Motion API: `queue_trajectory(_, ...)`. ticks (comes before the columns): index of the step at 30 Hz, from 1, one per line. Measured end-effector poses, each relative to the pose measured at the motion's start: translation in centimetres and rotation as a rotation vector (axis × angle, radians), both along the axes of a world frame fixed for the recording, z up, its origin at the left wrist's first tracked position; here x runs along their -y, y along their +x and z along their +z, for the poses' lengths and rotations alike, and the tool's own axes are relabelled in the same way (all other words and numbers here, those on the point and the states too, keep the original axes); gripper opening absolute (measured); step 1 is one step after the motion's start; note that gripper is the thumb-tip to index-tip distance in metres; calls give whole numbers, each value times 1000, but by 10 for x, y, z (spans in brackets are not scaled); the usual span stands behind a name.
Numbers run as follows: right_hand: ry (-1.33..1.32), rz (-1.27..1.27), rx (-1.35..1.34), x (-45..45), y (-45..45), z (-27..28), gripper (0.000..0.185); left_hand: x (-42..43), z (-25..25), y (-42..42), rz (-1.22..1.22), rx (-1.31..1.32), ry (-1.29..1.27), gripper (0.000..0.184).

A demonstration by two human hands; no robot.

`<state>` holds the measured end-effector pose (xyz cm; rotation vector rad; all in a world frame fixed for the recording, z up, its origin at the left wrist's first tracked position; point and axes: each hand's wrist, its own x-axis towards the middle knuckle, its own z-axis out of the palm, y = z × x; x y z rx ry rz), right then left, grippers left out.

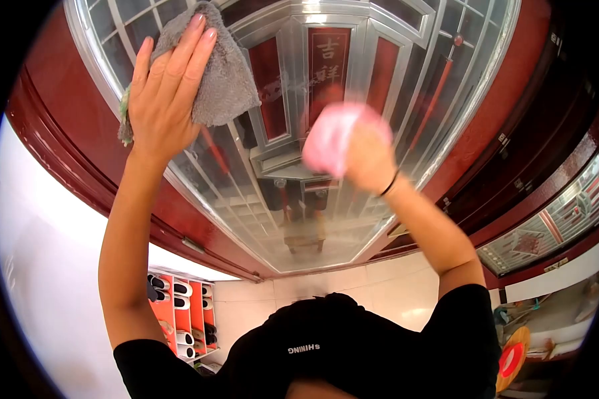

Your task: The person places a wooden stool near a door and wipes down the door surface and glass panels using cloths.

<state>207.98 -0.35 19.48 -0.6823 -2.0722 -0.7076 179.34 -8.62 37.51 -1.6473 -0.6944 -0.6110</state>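
Observation:
Against the upper left of the glass and metal door panel (279, 153), my left hand (163, 100) holds a grey cloth (227, 83), its fingers laid over it and its thumb partly hidden. A greenish edge of fabric (124, 116) shows beside the wrist. My right hand (369, 156), blurred by motion and with a dark band at the wrist, is closed on a pink cloth (333, 136) in front of the panel's middle. Whether the pink cloth touches the panel cannot be told.
Dark red frame parts (66, 146) border the panel on both sides. A shoe rack (196, 316) with several shoes stands at the lower left, beside the pale tiled floor (246, 306). A round orange and red object (512, 359) is at the lower right.

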Motion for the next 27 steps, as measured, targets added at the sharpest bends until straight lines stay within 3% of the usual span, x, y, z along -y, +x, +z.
queue_trajectory(2,11,291,348,2,-10,-52,37,1,1,0,-13,4,-12,53)
queue_trajectory(3,136,475,417,-1,-9,-56,37,2,2,0,-14,0,-10,53)
queue_trajectory(5,104,503,258,-10,-3,-21,35,1,2,-2,-11,-11,-7,53)
queue_trajectory(6,-289,511,-29,-10,0,16,33,1,2,-2,-6,-6,-3,53)
queue_trajectory(7,146,329,177,-19,23,61,27,1,1,-2,-2,-1,-1,52)
queue_trajectory(9,491,-3,-90,-36,51,128,36,-1,-4,-4,2,2,-10,55)
queue_trajectory(11,379,4,-495,-15,40,200,20,-5,-6,-9,8,-4,-11,64)
queue_trajectory(13,400,-38,-656,-18,18,219,23,0,-6,-5,-1,-6,-21,62)
queue_trajectory(14,830,-158,-614,-37,-1,227,23,2,-4,-3,-7,-11,-21,61)
queue_trajectory(16,813,-96,-374,-40,-28,180,28,8,-4,-4,62,64,-10,59)
queue_trajectory(17,375,81,-189,-2,-41,129,33,9,-3,-5,90,104,3,58)
queue_trajectory(19,327,315,-26,4,-59,53,22,12,-1,-7,84,132,41,58)
queue_trajectory(20,70,422,166,6,-58,6,25,13,-1,-8,83,136,44,58)
queue_trajectory(21,67,489,220,5,-56,-38,28,14,-1,-9,85,139,48,58)
queue_trajectory(23,107,564,315,21,-38,-67,32,14,-1,-8,76,134,61,60)
queue_trajectory(27,-131,461,36,43,-21,-78,40,14,-3,-14,95,151,39,64)
